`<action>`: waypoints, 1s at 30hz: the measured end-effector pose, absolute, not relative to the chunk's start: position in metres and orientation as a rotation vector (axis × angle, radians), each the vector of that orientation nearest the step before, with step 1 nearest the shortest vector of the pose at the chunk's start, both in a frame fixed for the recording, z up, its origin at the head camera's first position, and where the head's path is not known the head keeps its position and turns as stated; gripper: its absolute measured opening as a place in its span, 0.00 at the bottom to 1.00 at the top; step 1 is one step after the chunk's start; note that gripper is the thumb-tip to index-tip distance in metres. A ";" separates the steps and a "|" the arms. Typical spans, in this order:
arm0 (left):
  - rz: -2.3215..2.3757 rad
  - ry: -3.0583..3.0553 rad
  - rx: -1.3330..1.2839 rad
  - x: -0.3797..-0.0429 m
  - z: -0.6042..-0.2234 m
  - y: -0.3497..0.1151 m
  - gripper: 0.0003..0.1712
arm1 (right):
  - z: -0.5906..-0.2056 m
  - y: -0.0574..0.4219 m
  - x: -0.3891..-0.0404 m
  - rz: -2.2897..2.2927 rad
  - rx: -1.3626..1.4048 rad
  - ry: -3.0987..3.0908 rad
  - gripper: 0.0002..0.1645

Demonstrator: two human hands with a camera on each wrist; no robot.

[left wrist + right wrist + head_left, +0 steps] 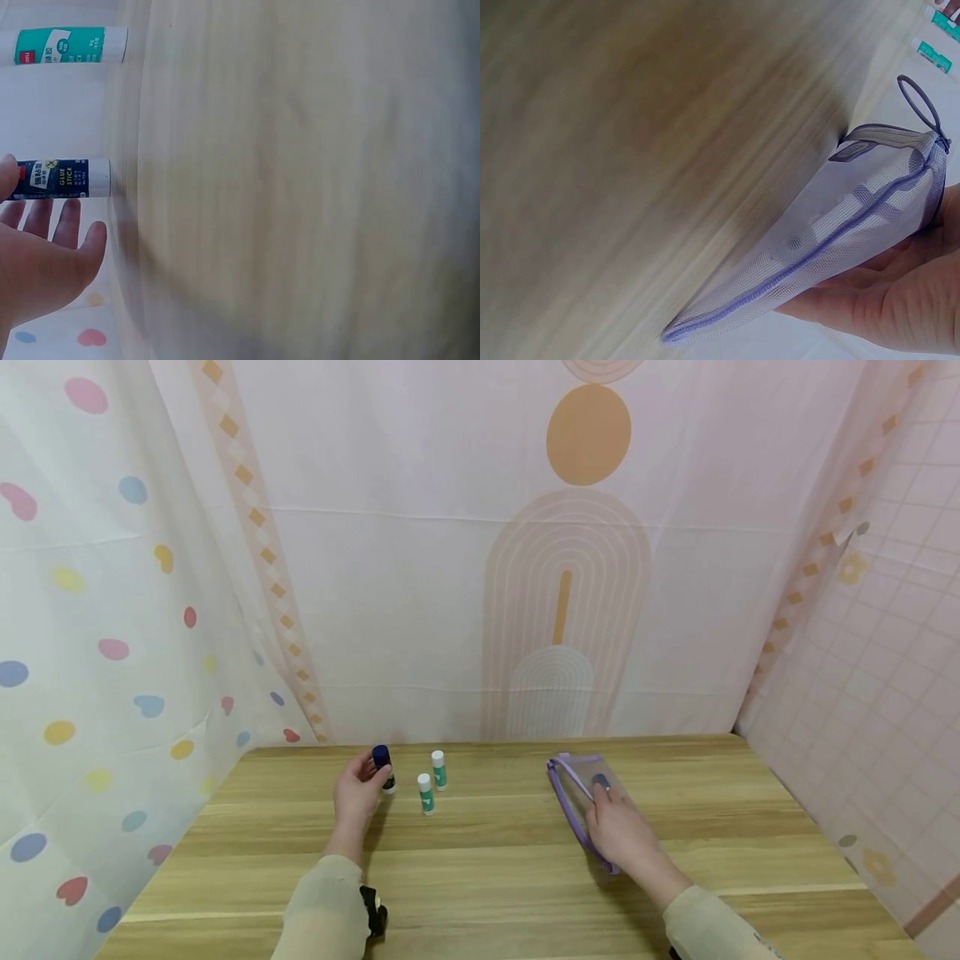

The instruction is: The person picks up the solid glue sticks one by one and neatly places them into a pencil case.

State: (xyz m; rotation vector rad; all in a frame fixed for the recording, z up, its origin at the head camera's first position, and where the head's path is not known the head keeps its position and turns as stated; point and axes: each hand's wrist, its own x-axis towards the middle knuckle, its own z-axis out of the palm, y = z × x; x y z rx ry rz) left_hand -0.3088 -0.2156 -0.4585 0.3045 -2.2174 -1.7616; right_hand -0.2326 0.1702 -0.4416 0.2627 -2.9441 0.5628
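My left hand [356,789] holds a dark navy glue stick [382,756] with a white base, upright at the left of the table. In the left wrist view the thumb and fingers lie on either side of the navy glue stick [64,178]. To its right stand two green glue sticks with white caps, one nearer [426,797] and one farther [439,774]. My right hand [622,831] grips a mesh zip pouch [573,814] with purple edging. A dark blue capped end [600,781] shows by the fingertips; whether it is inside the mesh is unclear.
The wooden table [487,877] reaches back to a hanging patterned cloth [420,610]. More cloth hangs at the left and right sides. A loop strap [919,101] sticks out from the pouch's zipper end.
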 end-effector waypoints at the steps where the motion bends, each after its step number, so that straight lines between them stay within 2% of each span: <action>1: -1.756 -2.219 0.306 -0.309 -0.459 -0.215 0.29 | -0.442 0.170 -0.233 0.563 0.261 -2.947 0.27; 19: -1.652 -2.218 0.296 -0.311 -0.463 -0.212 0.21 | -0.442 0.170 -0.233 0.558 0.260 -2.943 0.27; 30: -1.671 -2.240 0.293 -0.309 -0.462 -0.213 0.20 | -0.442 0.170 -0.232 0.560 0.248 -2.934 0.26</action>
